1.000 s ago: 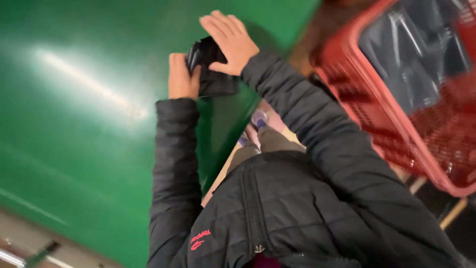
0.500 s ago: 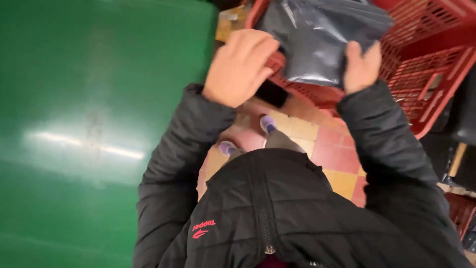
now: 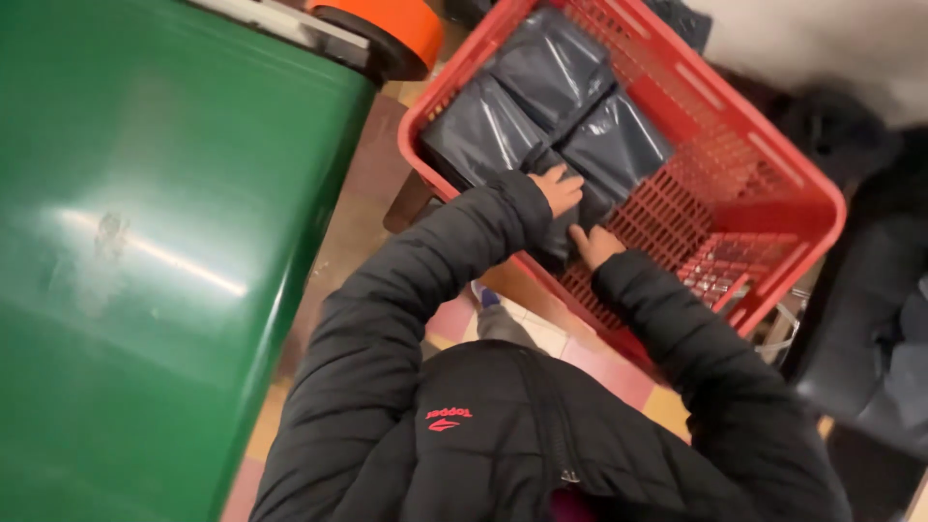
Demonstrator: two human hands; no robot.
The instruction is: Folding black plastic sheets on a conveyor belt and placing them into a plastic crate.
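Inside red plastic crate (image 3: 773,174): three dark grey plastic bags (image 3: 551,106). Left hand (image 3: 561,188) and right hand (image 3: 594,245) (fingers partly hidden) press a fourth dark bag (image 3: 559,232) at the crate's near wall; grip unclear. Green bin (image 3: 145,242) alongside, cut off.
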